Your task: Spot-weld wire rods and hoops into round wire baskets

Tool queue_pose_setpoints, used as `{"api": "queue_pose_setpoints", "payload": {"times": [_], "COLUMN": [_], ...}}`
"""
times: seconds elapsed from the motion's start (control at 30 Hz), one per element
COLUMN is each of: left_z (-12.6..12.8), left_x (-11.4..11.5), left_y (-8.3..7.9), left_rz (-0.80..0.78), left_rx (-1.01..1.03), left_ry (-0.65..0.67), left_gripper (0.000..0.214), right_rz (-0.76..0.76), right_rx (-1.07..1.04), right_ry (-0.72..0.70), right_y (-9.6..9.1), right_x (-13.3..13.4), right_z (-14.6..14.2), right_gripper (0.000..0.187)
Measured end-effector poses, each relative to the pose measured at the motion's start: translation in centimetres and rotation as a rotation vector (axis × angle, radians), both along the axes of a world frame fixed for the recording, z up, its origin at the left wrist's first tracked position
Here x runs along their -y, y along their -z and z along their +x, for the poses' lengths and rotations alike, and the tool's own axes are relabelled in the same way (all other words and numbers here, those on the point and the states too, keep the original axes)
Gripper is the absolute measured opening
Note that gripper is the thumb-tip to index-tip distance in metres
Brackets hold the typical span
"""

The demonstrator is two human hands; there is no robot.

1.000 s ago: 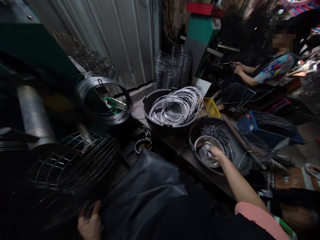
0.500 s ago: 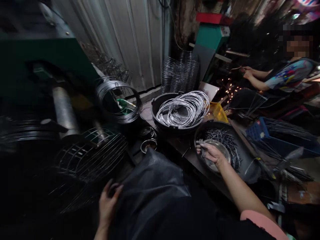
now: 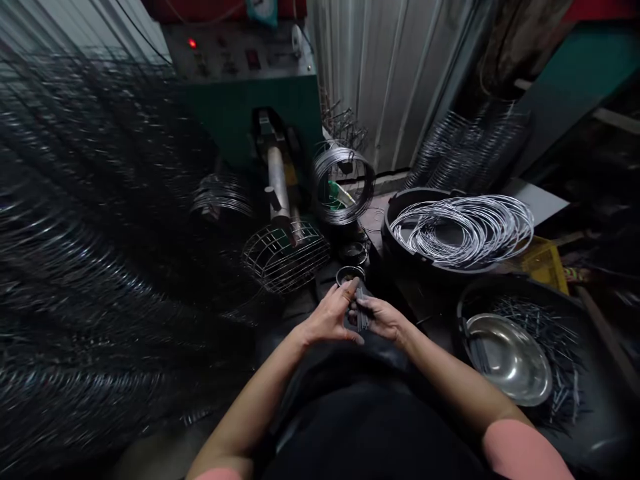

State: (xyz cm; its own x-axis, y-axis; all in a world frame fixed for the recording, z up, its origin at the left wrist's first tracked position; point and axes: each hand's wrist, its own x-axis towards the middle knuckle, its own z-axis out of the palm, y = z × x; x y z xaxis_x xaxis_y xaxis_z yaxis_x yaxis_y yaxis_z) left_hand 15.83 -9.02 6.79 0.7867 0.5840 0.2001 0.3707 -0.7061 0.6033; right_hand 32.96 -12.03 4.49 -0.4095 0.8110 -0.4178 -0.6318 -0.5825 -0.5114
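In front of my lap, my right hand is closed around a small bundle of short metal rods. My left hand is right beside the bundle, fingers stretched out and the thumb apart. Its fingertips are at the top of the rods and its thumb near their lower end; whether they press on them I cannot tell. Just beyond the hands is a small round cup. A wire basket piece with a curved grid sits on the machine's arm, ahead and to the left.
A green machine with a red light stands ahead. Wire coils hang beside it. A black basin holds wire rings. At right, a steel bowl lies among loose rods in a tray. Stacked wire racks crowd the left.
My right hand has come from the bowl at the right to my lap with rods. My left hand has moved up beside it. The view has swung left.
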Motion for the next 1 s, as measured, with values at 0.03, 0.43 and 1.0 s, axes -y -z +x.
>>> {"api": "queue_pose_setpoints", "payload": {"times": [0.03,0.43,1.0], "left_z": [-0.1,-0.1,-15.4], "left_x": [-0.1,0.0,-10.7], "left_y": [0.1,1.3,3.5], "left_rz": [-0.001,-0.136,-0.100], "left_rx": [0.001,0.095,0.238], "left_ry": [-0.003,-0.081,-1.231], "left_gripper": [0.128,0.118,0.096], "right_rz": [0.002,-0.034,0.047], "right_rx": [0.003,0.130,0.338], "right_ry": [0.005,-0.044,0.107], "right_y": [0.0,-0.2,2.1], "right_x": [0.0,-0.4,-4.4], "right_z": [-0.2,-1.2,0.2], "right_gripper": [0.020,0.025,0.021]}}
